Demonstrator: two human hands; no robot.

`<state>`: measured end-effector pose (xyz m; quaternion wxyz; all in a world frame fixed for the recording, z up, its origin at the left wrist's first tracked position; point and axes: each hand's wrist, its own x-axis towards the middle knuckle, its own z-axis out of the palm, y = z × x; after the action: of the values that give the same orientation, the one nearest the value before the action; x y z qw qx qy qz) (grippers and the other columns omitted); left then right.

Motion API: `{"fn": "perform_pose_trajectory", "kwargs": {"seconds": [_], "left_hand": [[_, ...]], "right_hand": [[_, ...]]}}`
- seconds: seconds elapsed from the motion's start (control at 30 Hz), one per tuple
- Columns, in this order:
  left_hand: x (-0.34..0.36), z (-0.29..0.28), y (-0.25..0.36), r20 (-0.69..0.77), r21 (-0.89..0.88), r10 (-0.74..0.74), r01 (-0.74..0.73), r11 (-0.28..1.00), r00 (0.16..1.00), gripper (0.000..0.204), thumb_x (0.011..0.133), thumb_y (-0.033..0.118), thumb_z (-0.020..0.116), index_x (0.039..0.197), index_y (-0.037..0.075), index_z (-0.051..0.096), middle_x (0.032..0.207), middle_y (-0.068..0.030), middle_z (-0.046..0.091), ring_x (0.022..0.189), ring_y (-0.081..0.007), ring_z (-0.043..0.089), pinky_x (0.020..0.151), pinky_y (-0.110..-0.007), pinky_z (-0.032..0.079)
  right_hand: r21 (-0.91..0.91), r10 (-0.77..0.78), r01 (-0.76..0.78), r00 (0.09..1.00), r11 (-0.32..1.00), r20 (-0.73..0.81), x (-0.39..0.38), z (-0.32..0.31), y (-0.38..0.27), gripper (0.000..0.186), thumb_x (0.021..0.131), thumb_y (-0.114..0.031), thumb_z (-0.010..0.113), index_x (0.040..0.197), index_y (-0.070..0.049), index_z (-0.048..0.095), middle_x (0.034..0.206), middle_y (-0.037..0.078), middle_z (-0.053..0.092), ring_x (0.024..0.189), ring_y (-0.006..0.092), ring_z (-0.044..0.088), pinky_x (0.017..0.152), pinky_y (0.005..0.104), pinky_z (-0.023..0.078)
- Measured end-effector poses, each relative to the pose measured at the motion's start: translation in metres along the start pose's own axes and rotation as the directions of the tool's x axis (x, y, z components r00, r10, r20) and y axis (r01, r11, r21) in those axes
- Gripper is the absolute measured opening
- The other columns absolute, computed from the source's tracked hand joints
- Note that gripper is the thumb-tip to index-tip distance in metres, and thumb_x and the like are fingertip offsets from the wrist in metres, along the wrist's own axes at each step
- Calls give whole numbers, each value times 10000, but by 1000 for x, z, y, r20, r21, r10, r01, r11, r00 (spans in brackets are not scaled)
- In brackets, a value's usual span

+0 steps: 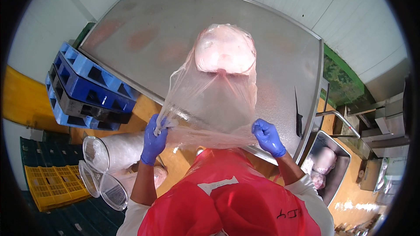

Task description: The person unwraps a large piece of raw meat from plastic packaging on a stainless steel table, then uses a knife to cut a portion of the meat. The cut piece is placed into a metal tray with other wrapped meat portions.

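A clear plastic bag (210, 100) stretches across the near side of the metal table, with a large pale pink piece of meat (225, 48) inside its far end. My left hand (154, 140), in a blue glove, grips the bag's near left corner, where the film is bunched. My right hand (267, 137), gloved alike, is closed on the bag's near right corner. Between both hands the bag's mouth is pulled wide and lies close to my red apron (227, 192). A knife (298, 113) with a black handle rests on the table, right of the bag.
The metal table (175, 22) has a raised rim and reddish smears. Stacked blue and black pallets (92, 83) stand left. Nearer are clear bag-lined hoops (97, 154) and a yellow crate (54, 185). A metal tub (341, 159) holding wrapped pieces sits right, below a metal rail (339, 116).
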<state>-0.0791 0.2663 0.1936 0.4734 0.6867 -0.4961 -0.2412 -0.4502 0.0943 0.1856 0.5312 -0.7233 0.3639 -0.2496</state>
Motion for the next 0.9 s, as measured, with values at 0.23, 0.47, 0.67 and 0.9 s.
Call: {"fn": "perform_pose_trajectory", "kwargs": {"seconds": [0.23,0.47,0.67,0.9], "left_hand": [[51,15,24,-257,-71,15,-34,997,966,449,884,21,542,1332,3,557,1183,-98,625,998,-134,595,861,-286,494],[120,75,13,294,-149,69,-25,989,953,312,977,67,569,1280,-3,592,1203,-78,655,1017,-139,606,875,-297,508],[121,191,-14,224,-633,-6,150,760,975,268,1017,143,542,1225,-7,618,1061,-42,683,935,-135,617,825,-298,510],[69,205,-61,392,-512,-327,499,700,860,243,1017,231,575,1051,9,668,925,-6,664,863,-90,596,753,-274,505]], "right_hand": [[67,32,-36,998,997,61,4,6,-15,104,890,-30,498,846,-14,591,772,46,548,715,102,513,679,269,452],[65,-259,268,958,961,-119,86,29,-24,161,953,-23,552,1029,6,692,1060,65,642,990,106,583,872,260,474],[401,-24,78,990,913,-138,103,64,-9,212,989,-127,640,1135,17,695,1058,48,676,982,106,603,882,262,494],[200,205,-208,978,958,32,77,34,41,193,952,-136,685,1023,40,724,968,66,721,892,94,627,789,262,521]]}}
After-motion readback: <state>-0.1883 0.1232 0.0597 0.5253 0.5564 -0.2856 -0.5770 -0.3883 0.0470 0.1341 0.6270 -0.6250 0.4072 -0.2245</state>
